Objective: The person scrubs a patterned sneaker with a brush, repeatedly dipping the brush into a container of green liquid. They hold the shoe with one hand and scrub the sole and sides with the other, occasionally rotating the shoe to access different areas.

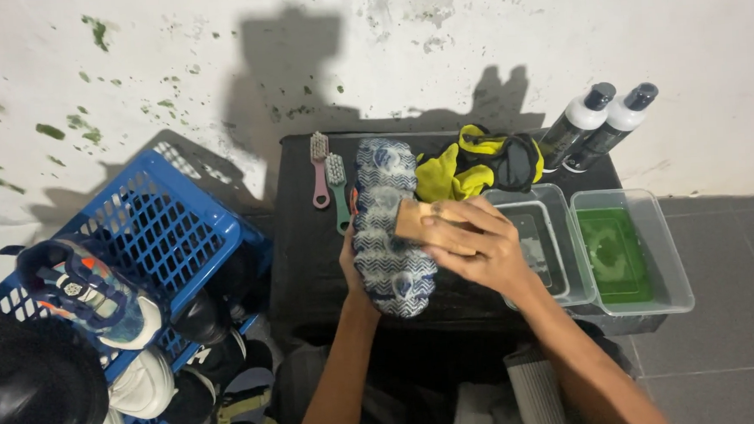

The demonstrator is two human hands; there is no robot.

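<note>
A shoe (385, 194) lies sole-up on the black table (307, 267), its sole blue and white with a zigzag tread. My left hand (350, 269) grips the shoe from underneath at its near left side, mostly hidden behind it. My right hand (473, 246) is closed on a wooden brush (416, 223) pressed against the middle of the sole.
A pink brush (319, 168) and a green brush (338, 188) lie left of the shoe. A yellow-black cloth (478, 164) sits behind. Two clear tubs (557, 194) (676, 261) stand right, one with green liquid. Two bottles (579, 124) stand behind. A blue crate (171, 223) of shoes stands left.
</note>
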